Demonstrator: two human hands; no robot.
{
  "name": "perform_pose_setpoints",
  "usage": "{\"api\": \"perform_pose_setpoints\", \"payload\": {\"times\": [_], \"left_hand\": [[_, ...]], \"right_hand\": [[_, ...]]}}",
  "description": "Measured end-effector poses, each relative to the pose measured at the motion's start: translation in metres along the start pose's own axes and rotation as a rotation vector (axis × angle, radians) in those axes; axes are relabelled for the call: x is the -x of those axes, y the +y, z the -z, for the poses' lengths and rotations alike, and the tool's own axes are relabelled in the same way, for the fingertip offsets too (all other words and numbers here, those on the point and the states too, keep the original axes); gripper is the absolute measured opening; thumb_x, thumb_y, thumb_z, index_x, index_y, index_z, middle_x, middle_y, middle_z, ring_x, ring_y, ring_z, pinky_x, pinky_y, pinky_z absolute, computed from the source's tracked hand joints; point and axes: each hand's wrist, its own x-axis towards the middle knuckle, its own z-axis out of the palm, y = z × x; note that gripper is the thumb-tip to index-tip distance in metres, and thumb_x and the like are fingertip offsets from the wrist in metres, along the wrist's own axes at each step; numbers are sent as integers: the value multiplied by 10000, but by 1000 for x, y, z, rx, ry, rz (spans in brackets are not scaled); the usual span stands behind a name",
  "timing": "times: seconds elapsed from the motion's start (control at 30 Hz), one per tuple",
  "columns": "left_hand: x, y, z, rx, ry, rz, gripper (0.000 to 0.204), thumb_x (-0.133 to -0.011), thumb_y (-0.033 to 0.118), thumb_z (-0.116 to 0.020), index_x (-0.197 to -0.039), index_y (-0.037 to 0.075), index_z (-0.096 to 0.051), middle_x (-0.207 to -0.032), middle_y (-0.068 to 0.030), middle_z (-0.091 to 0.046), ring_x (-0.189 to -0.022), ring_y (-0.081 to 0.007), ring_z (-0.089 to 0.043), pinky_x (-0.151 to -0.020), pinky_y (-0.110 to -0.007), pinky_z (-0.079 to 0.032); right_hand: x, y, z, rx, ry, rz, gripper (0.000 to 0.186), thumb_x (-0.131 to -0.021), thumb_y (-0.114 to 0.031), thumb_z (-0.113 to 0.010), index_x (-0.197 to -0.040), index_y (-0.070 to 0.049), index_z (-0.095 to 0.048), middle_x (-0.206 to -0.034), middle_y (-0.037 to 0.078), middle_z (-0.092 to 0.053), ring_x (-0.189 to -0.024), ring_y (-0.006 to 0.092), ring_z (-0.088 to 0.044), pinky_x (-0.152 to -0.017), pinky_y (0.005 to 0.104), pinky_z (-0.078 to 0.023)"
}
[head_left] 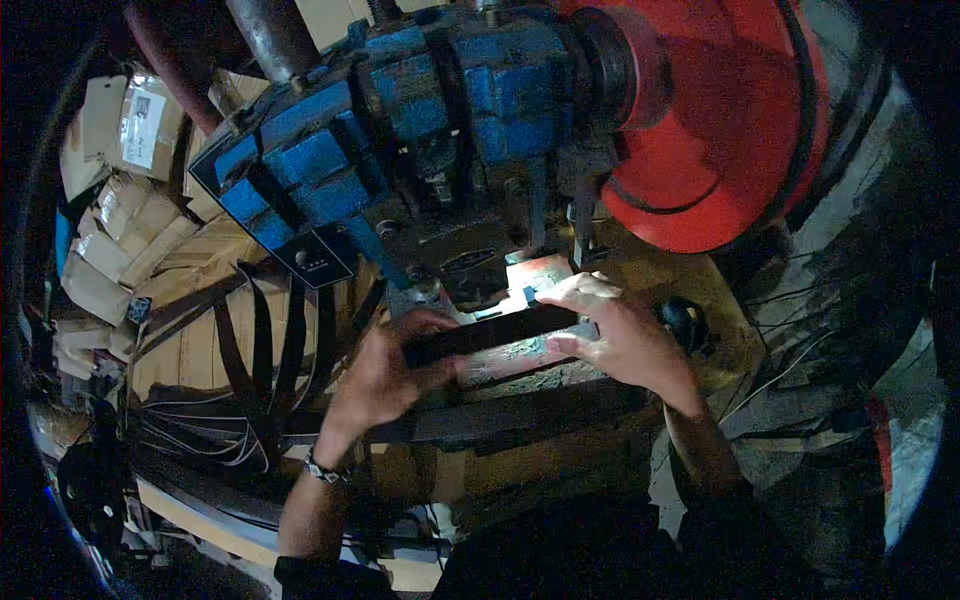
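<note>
A dark flat strip is stretched between my two hands, over the lit work surface of a blue machine. My left hand grips the strip's left end, thumb and fingers on either side of it. Around the right end close the thumb and fingers of my right hand. A bright lamp spot falls on a pale block just beyond the strip, beside my right fingertips. Under the strip lies a worn, light-coloured plate. The strip's ends are hidden by my fingers.
A large red wheel stands at the machine's right. Several long dark strips hang or lie to the left, over cardboard. Taped cardboard boxes are piled at far left. A thin pale cable runs along the right.
</note>
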Motion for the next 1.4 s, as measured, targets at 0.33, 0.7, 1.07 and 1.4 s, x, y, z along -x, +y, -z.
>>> {"api": "perform_pose_setpoints", "payload": {"times": [0.33,0.7,1.07,1.4], "left_hand": [[-39,-2,44,-591,-202,193,401,-801,261,-812,-1094,21,-681,-989,-143,-698,-906,-226,-665,-799,-360,-496],[-36,-17,46,-738,-52,0,402,-792,330,-803,-1050,47,-682,-916,-118,-673,-882,-232,-659,-795,-373,-503],[-41,-18,48,-745,-152,183,380,-791,308,-812,-1041,55,-679,-905,-119,-645,-864,-220,-622,-787,-378,-480],[-43,-17,44,-695,-138,168,369,-786,301,-795,-1050,62,-698,-927,-147,-638,-941,-287,-617,-814,-390,-473]], "right_hand": [[-8,11,-36,209,-143,35,609,-849,-340,-721,-1357,-72,-517,-1390,251,-484,-1337,447,-405,-1127,556,-292],[0,23,-54,359,48,153,598,-880,-390,-676,-1378,-98,-523,-1397,257,-468,-1372,458,-357,-1139,586,-242],[5,15,-3,-67,32,-162,274,-894,-192,-648,-1104,-17,-667,-1220,206,-616,-1165,330,-580,-996,415,-441],[-8,12,16,-424,267,-476,631,-1028,-474,-467,-636,-11,-639,-552,42,-606,-506,119,-587,-541,267,-461]]}}
